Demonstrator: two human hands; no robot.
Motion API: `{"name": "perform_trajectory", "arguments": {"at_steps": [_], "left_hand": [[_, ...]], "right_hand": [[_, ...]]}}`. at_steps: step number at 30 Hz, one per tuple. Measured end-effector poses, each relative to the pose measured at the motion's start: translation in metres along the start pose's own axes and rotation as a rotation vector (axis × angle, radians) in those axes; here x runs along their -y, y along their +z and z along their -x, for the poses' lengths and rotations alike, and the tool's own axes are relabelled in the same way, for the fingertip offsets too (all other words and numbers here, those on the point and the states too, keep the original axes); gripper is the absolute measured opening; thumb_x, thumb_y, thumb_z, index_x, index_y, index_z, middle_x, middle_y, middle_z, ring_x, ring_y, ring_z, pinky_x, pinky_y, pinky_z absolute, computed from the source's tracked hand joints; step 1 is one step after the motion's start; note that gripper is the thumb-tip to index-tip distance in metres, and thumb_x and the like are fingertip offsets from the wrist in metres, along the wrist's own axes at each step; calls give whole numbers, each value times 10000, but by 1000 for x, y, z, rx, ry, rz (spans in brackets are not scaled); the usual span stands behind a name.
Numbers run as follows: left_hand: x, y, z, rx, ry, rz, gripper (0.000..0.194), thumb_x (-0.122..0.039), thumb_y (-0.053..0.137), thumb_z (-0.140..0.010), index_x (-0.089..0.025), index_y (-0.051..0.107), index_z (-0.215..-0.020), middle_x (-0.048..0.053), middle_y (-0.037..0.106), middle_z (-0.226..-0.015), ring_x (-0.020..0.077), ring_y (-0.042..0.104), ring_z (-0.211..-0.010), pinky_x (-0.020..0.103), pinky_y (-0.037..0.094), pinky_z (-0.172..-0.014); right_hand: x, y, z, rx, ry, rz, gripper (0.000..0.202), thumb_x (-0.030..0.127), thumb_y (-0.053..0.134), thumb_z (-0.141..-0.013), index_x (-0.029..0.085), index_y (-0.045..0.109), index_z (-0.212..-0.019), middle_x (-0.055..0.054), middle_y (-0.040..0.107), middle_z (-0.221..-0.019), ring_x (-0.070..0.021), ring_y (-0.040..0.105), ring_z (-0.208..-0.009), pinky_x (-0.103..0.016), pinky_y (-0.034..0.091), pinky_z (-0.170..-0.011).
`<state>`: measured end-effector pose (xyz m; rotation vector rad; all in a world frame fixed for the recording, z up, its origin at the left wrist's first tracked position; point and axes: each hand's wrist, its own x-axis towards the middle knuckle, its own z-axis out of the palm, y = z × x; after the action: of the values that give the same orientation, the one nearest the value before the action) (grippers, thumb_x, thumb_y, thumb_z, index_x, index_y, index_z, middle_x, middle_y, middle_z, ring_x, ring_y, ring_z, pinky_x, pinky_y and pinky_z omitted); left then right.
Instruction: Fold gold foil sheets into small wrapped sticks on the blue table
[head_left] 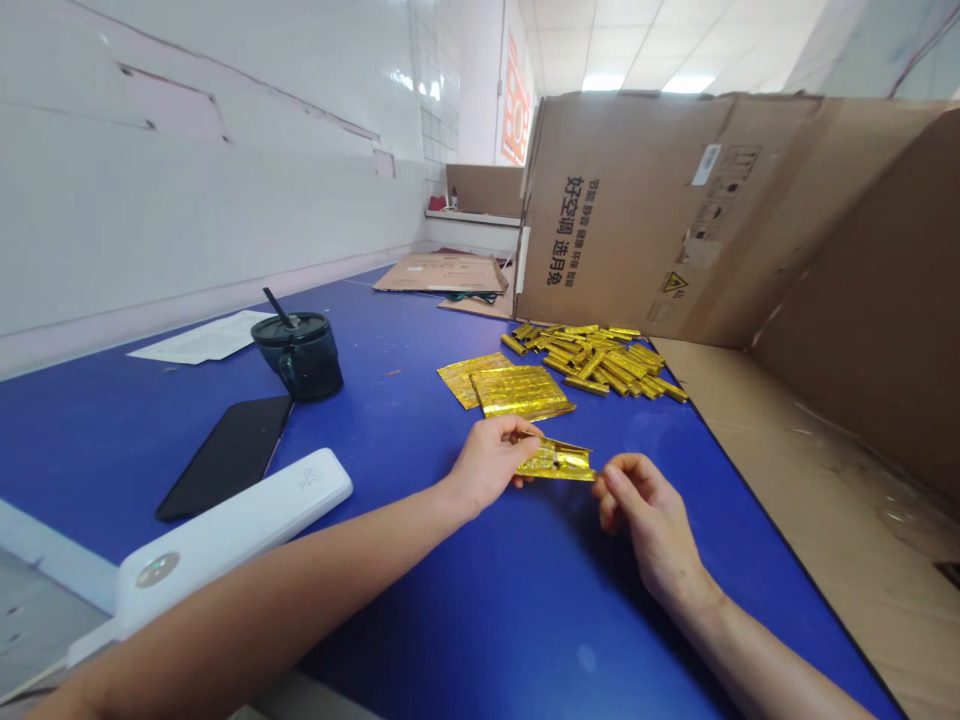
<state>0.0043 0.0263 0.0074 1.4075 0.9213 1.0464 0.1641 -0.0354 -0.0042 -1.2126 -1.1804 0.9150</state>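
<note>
A partly folded sheet of shiny gold foil paper [564, 460] is held above the blue table. My left hand [491, 460] is closed on its left end, with the thumb on top and fingers beneath. My right hand [637, 500] is closed in a pinch at the sheet's lower right corner; the fingertips hide the exact contact. The sheet's long edges are turned up, leaving a shallow channel. Just beyond my left hand lie flat gold foil sheets [521, 390], overlapping one another. Behind them is a heap of narrow rolled gold foil tubes [600, 358].
A large cardboard box [630, 220] stands behind and right of the heap. On the left are a dark lidded mug [311, 360] with a straw, a black phone [229, 455], a white elongated device [240, 530] and white paper [202, 338]. Flat cardboard [442, 272] lies further back.
</note>
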Motion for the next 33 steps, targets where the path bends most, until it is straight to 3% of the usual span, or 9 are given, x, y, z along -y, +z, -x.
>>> {"name": "perform_trajectory", "arguments": {"at_steps": [4, 7, 14, 21, 29, 33], "left_hand": [[3, 2, 1, -10, -2, 18, 56, -139, 519, -705, -123, 553, -747, -22, 524, -573, 81, 474, -427, 194, 407, -363], [5, 5, 4, 63, 2, 43, 69, -182, 542, -714, -127, 549, -754, -17, 542, -591, 86, 496, -449, 200, 424, -385], [5, 6, 7, 179, -57, 39, 144, -251, 517, -761, -112, 541, -787, 8, 581, -566, 103, 550, -458, 206, 428, -441], [4, 4, 10, 415, -149, -105, 172, -221, 547, -715, -104, 563, -841, 6, 582, -590, 100, 548, -503, 219, 433, -497], [3, 5, 10, 394, -179, -161, 132, -211, 466, -720, -116, 520, -794, 4, 557, -607, 114, 546, -520, 253, 463, -501], [7, 4, 8, 379, -156, -222, 125, -239, 434, -726, -134, 499, -740, -8, 535, -592, 116, 542, -512, 250, 461, -491]], "right_hand": [[4, 3, 4, 54, -42, 97, 246, 395, 617, -654, 179, 514, -707, 43, 490, -544, -81, 421, -429, -200, 342, -402], [5, 3, 4, 91, -48, 154, 229, 390, 594, -679, 166, 551, -664, 41, 475, -483, -89, 409, -426, -211, 332, -413], [0, -2, -1, 34, 15, 118, 268, 408, 584, -696, 171, 515, -593, 54, 455, -424, -80, 373, -395, -217, 281, -421], [-6, -4, -5, 23, 61, 10, 275, 391, 573, -723, 152, 538, -591, 53, 439, -405, -74, 343, -405, -221, 261, -449], [-3, -7, -5, 204, 61, -49, 222, 367, 563, -740, 146, 580, -745, 37, 494, -498, -88, 401, -462, -229, 287, -487], [-1, -7, -3, 240, 56, 7, 190, 339, 577, -734, 150, 588, -707, 41, 487, -494, -82, 390, -471, -226, 273, -487]]}}
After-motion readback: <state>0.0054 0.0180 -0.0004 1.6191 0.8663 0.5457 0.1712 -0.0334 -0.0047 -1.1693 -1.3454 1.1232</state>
